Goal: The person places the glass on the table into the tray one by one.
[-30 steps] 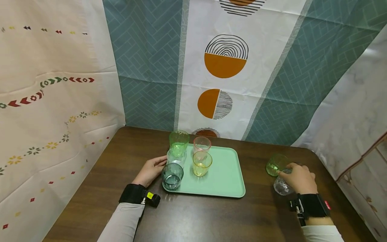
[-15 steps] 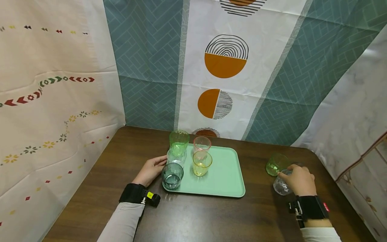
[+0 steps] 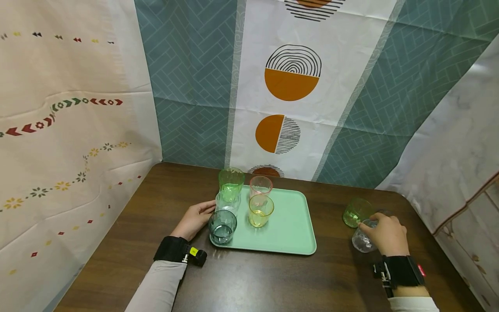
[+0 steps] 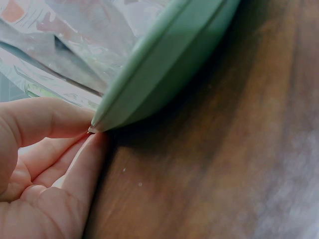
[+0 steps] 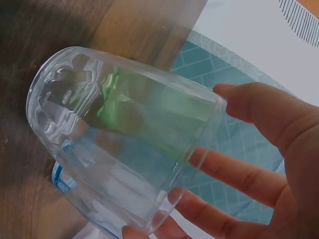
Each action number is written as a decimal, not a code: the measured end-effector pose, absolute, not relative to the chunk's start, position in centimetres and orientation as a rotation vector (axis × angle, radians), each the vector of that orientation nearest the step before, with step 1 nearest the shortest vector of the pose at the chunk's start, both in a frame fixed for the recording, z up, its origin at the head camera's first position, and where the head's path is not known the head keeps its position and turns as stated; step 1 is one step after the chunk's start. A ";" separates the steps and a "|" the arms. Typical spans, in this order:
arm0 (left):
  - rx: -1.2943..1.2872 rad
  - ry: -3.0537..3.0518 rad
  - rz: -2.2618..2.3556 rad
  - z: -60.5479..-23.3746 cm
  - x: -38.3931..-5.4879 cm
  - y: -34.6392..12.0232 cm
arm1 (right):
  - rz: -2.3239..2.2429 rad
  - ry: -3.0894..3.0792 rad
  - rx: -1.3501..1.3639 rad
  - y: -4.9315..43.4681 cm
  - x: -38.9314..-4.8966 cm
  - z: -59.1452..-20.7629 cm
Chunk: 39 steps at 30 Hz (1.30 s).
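Note:
At the left edge of the mint green tray (image 3: 288,225) is my left hand (image 3: 195,220); in the left wrist view its thumb and forefinger pinch the rim of the tray (image 4: 164,74). Over on the right, my right hand (image 3: 390,235) grips a clear glass (image 3: 362,242) from above. The right wrist view has the thumb and fingertips spread around the rim of that clear glass (image 5: 134,124). Just beyond it stands a green glass (image 3: 352,215). A blue-tinted glass (image 5: 64,180) shows partly behind the clear one, mostly hidden from the head view by my hand.
Along the tray's left side stand a green glass (image 3: 231,180), a clear glass (image 3: 228,201) and a dark grey-blue glass (image 3: 222,229). Beside them are a pink glass (image 3: 260,184) and a yellow glass (image 3: 260,212). Patterned cloths (image 3: 288,143) hang behind the brown table (image 3: 249,286).
My right hand has shifted very slightly to the left with the clear glass in its grip. The left hand and the tray stay where they were.

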<state>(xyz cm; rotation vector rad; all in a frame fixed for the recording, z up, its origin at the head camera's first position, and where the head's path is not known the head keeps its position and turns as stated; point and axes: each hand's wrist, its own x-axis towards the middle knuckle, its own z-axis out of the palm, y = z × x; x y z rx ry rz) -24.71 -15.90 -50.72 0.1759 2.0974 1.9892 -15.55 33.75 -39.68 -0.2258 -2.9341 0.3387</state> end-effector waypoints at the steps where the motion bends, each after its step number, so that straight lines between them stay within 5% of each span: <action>1: 0.175 2.098 1.989 -50.7 -24.7 -15.9 | 0.340 -2.935 -0.222 33.7 -15.5 -39.7; 39: 0.182 2.091 1.999 -50.7 -24.7 -15.9 | 0.469 -2.951 -0.165 31.9 -16.1 -38.9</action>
